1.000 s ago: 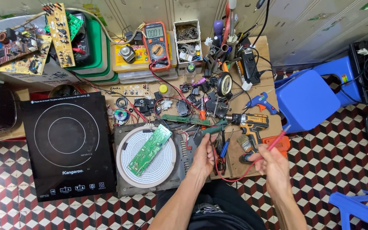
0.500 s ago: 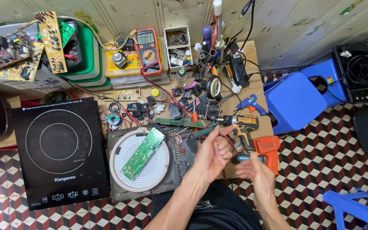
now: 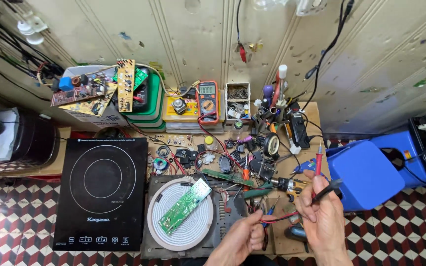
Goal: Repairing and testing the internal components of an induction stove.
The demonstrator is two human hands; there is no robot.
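My right hand (image 3: 323,213) is raised over the low workbench (image 3: 307,114) and grips a red multimeter probe (image 3: 318,163) pointing up, with a black probe tip sticking out to its right. My left hand (image 3: 242,237) pinches the red lead wire (image 3: 278,219) that runs from the right hand. Just left of it lies an opened induction cooker (image 3: 225,216) with its white round coil (image 3: 166,231) exposed and a green circuit board (image 3: 185,206) resting diagonally on it. An orange multimeter (image 3: 207,102) stands at the back of the bench.
A black induction hob (image 3: 101,194) lies left of the opened cooker. Loose parts, wires and pliers crowd the bench. Circuit boards (image 3: 88,92) top a box at the back left. A blue plastic stool (image 3: 366,173) lies tipped on the right, on a checkered tile floor (image 3: 6,226).
My right hand has risen from the bench with the red probe and now holds it upright. My left hand has dropped lower and taken the red lead. The view has tilted up.
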